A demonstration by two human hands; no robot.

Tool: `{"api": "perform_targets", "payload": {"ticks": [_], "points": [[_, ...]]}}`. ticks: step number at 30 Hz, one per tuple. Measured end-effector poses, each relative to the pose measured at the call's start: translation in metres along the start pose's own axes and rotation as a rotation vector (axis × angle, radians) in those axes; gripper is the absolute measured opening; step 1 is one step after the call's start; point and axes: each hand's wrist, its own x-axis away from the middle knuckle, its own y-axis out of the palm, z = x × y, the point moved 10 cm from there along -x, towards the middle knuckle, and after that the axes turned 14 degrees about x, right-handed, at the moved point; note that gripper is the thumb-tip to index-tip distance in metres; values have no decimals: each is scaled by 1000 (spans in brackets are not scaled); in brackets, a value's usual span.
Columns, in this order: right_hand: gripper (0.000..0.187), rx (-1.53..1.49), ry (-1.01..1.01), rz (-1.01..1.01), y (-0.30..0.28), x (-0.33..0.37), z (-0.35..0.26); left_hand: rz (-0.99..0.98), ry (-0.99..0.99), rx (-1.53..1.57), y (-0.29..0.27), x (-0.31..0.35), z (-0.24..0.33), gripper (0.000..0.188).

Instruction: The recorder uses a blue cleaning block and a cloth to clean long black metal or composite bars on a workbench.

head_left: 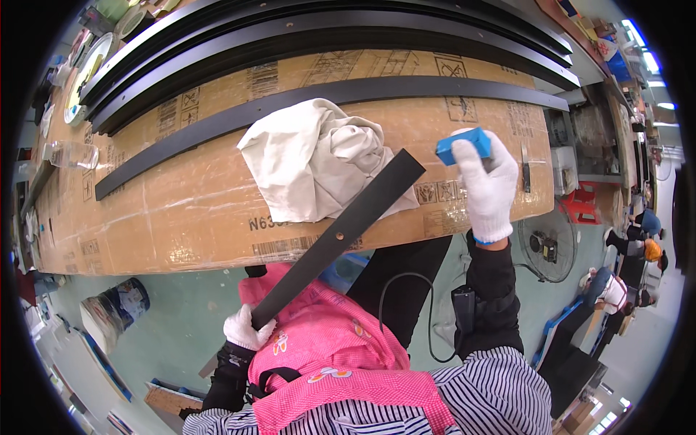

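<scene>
My left hand (249, 328), in a white knit glove, is closed round a long black bar (330, 250) with a hole along its length. The bar slants up and away to the right, its far end over the cardboard-covered table. In my right hand (490, 181), also gloved in white, a small blue block (464, 147) is gripped between thumb and fingers. It is held above the table, to the right of the bar's far end and apart from it. A crumpled off-white cloth (312, 159) lies on the cardboard, partly behind the bar.
The table (181, 232) is covered in film-wrapped cardboard. Across it lies another black bar (217, 127), with several more stacked (326, 36) behind. A clear plastic cup (76, 155) stands at left. A bucket (119, 308) and a floor fan (545, 246) stand on the floor; people (609, 286) are far right.
</scene>
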Motion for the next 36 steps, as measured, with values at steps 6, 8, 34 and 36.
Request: {"api": "perform_targets", "payload": {"ticks": [6, 8, 34, 36], "points": [[24, 34, -23, -117, 20, -19, -16, -10, -6, -21, -1, 1, 1, 44], [27, 86, -56, -138, 26, -26, -17, 3, 5, 18, -2, 0, 5, 40], [33, -493, 256, 140, -12, 18, 72, -235, -79, 288, -5, 4, 4, 53], [34, -592, 314, 115, -8, 27, 78, -388, -98, 711, -3, 2, 26, 66]]}}
